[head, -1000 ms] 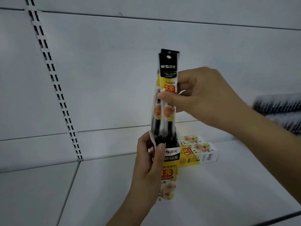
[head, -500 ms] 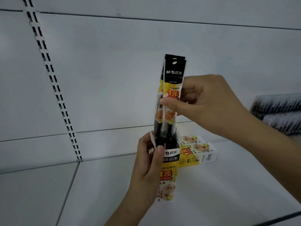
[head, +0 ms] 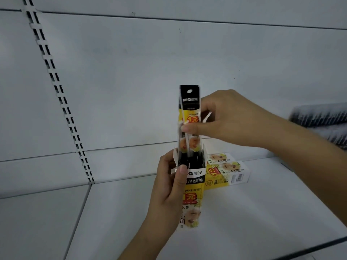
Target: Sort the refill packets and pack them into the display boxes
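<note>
My left hand (head: 170,186) grips an upright yellow and black display box (head: 193,196), its top open, held just above the white shelf. Long black and yellow refill packets (head: 189,117) stand in the box's mouth, their lower ends inside among other dark packets. My right hand (head: 231,119) pinches these packets near the middle between thumb and fingers. The packets' black header with a hang hole sticks up well above the box.
Two more yellow display boxes (head: 228,170) lie flat on the white shelf (head: 262,212) behind the held box. Dark blurred stock (head: 323,119) sits at the right edge. A slotted upright rail (head: 62,102) runs down the white back panel on the left.
My right hand has pushed the packets lower into the box; their tops sit nearer the box mouth than before. My left hand keeps holding the box in the same place.
</note>
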Available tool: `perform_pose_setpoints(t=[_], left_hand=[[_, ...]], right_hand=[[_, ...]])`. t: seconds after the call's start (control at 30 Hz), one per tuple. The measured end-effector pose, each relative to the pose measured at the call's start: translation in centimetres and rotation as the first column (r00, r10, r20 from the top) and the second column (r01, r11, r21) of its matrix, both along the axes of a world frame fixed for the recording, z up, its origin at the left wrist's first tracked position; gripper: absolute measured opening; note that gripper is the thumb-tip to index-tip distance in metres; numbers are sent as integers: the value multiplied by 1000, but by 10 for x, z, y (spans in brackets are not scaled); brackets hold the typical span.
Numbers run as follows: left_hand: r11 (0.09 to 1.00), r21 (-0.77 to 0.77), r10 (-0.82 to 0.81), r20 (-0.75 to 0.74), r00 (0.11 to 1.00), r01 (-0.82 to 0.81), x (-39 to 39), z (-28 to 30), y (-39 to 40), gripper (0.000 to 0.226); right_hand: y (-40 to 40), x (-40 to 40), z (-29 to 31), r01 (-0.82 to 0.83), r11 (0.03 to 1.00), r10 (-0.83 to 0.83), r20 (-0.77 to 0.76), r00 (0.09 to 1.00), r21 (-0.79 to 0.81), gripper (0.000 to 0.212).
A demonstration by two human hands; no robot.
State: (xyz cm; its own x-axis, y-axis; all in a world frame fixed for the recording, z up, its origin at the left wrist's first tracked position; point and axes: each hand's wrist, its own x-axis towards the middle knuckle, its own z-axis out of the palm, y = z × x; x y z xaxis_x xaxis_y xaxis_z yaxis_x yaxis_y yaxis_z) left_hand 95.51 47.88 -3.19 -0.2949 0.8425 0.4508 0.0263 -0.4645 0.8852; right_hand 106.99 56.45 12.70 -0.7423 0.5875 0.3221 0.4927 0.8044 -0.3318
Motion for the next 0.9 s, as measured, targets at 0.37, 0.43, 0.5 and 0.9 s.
perform_pose_setpoints(t=[0.37, 0.43, 0.5, 0.9], left_hand=[[999, -41, -25, -28, 999, 23, -2, -5, 3, 39], [994, -98, -53, -66, 996, 46, -3, -12, 6, 42], [987, -150, -70, -107, 992, 54, -3, -19, 7, 44], [988, -149, -57, -143, 988, 35, -11, -27, 7, 48]], right_hand=[[10, 11, 1, 36, 963, -64, -96, 993, -266, 28], [10, 8, 0, 50, 961, -68, -59, 996, -271, 32], [10, 5, -2, 33, 959, -47, -45, 998, -282, 33], [11, 4, -31, 12, 957, -35, -74, 997, -288, 20]])
